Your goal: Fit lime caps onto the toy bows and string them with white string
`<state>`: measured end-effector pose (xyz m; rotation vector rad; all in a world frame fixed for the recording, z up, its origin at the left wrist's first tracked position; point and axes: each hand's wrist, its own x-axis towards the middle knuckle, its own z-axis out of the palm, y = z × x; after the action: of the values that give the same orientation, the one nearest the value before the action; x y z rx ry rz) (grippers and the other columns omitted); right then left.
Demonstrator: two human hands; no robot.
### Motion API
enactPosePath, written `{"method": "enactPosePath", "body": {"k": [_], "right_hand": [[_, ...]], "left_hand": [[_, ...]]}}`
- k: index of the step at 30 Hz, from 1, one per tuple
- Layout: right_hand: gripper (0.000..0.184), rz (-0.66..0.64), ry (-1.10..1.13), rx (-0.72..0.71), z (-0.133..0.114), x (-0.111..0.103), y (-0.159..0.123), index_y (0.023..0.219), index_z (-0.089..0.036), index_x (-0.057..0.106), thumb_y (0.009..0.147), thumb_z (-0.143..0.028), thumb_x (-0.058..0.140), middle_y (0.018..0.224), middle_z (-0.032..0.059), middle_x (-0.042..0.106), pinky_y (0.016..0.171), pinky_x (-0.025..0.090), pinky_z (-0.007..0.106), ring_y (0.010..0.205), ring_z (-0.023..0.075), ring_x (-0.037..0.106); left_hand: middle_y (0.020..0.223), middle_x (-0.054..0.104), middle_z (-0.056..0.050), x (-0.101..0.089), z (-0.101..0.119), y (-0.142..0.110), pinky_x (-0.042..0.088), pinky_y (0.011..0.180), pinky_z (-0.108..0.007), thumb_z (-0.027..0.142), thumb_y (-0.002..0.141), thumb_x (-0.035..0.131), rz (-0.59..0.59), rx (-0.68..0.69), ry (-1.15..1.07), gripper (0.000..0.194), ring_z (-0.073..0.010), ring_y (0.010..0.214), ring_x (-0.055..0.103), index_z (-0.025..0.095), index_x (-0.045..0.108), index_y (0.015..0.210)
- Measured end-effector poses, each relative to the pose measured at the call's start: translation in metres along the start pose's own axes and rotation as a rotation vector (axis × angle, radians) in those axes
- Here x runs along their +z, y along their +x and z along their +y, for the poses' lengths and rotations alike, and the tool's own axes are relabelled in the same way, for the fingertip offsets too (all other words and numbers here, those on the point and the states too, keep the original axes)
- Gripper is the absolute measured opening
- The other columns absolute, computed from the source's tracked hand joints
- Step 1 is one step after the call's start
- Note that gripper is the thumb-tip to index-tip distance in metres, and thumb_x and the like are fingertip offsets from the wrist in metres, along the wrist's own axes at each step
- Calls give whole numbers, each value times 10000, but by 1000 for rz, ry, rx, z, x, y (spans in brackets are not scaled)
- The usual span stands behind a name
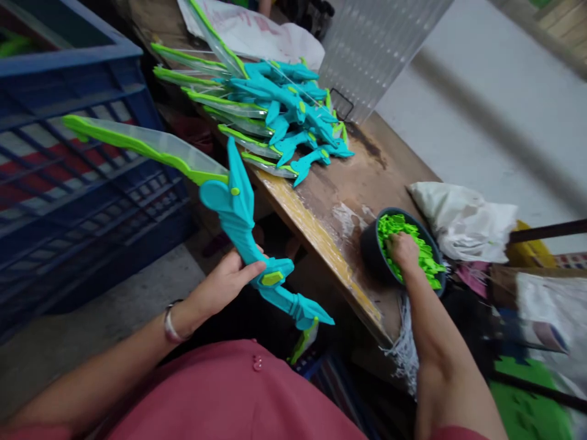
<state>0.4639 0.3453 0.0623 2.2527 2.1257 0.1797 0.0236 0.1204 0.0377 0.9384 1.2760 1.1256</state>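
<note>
My left hand [232, 278] is closed around the grip of a turquoise toy bow [241, 235] with lime-green limbs, held in front of my body and off the table. One limb reaches out to the upper left; the other end points down to the right. My right hand [403, 250] is down in a dark round tub [370, 247] of small bright green plastic pieces [424, 244]. Its fingertips are hidden among those pieces, so what they grip does not show. Several more toy bows [293, 104] lie heaped on the table.
The worn wooden table [330, 189] runs diagonally, its yellowed edge facing me. Blue crates [92, 183] stand at the left. A white bag [463, 214] lies behind the tub, a clear ribbed sheet [376, 49] at the back. White strings [406, 348] hang off the table's near end.
</note>
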Motion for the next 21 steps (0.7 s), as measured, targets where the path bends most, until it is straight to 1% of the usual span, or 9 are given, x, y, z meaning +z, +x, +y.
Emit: {"method": "enactPosePath", "body": {"k": [3, 6, 9, 11, 14, 16, 17, 19, 21], "right_hand": [[177, 88, 90, 11, 0, -2, -2, 751, -124, 692, 870, -201, 585, 984, 208, 675, 828, 429, 397, 1055, 341, 595], [205, 224, 232, 54, 2, -13, -10, 710, -178, 657, 886, -248, 579, 919, 193, 669, 798, 425, 422, 991, 329, 611], [167, 340, 437, 106, -2, -28, -21, 707, -217, 635, 840, -311, 673, 755, 129, 641, 749, 426, 425, 794, 269, 610], [181, 380, 605, 124, -10, -36, -32, 710, -227, 631, 796, -354, 728, 676, 91, 618, 692, 431, 410, 671, 223, 573], [296, 349, 864, 89, -34, -41, -58, 756, -224, 652, 735, -498, 764, 635, 41, 609, 572, 434, 354, 557, 175, 533], [412, 293, 997, 40, -56, -42, -83, 824, -212, 666, 687, -587, 768, 650, 13, 619, 536, 454, 322, 530, 159, 543], [451, 259, 1056, 15, -69, -42, -97, 859, -205, 667, 676, -604, 770, 666, 4, 630, 538, 473, 313, 532, 155, 558], [449, 167, 1187, -43, -95, -45, -129, 930, -201, 672, 701, -571, 779, 697, -4, 654, 572, 510, 302, 557, 148, 591], [396, 44, 1344, -122, -121, -50, -160, 1043, -209, 685, 763, -467, 793, 724, -13, 673, 626, 528, 288, 597, 138, 618]], "left_hand": [[1230, 677, -91, -3, 1, 0, 463, 1099, -472, 519, 877, 674, 59, 30, -56, 418, -304, 1216, 615, 206, 617, 1147], [1198, 677, -90, -5, 4, -3, 471, 1078, -463, 479, 876, 704, 91, 89, -56, 397, -292, 1194, 622, 197, 629, 1145], [1102, 701, -99, -6, 11, -9, 520, 998, -438, 431, 857, 743, 31, 152, -88, 360, -277, 1089, 661, 172, 672, 1097], [1111, 720, -111, -6, 16, -11, 543, 958, -421, 389, 829, 769, -28, 191, -130, 349, -273, 1049, 680, 161, 694, 1083], [1198, 732, -128, -10, 22, -12, 551, 947, -414, 334, 781, 801, -95, 255, -137, 401, -295, 1091, 686, 166, 720, 1135], [1222, 734, -137, -14, 25, -12, 553, 941, -409, 336, 769, 812, -142, 294, -146, 403, -316, 1132, 677, 168, 740, 1129], [1232, 733, -143, -17, 25, -11, 562, 913, -400, 350, 776, 811, -175, 295, -157, 391, -321, 1131, 678, 168, 749, 1117], [1247, 729, -152, -22, 27, -11, 582, 792, -359, 392, 799, 799, -243, 253, -187, 394, -315, 1072, 698, 171, 756, 1121], [1239, 729, -162, -26, 29, -13, 567, 665, -313, 434, 818, 785, -306, 170, -216, 445, -294, 975, 718, 174, 746, 1177]]}}
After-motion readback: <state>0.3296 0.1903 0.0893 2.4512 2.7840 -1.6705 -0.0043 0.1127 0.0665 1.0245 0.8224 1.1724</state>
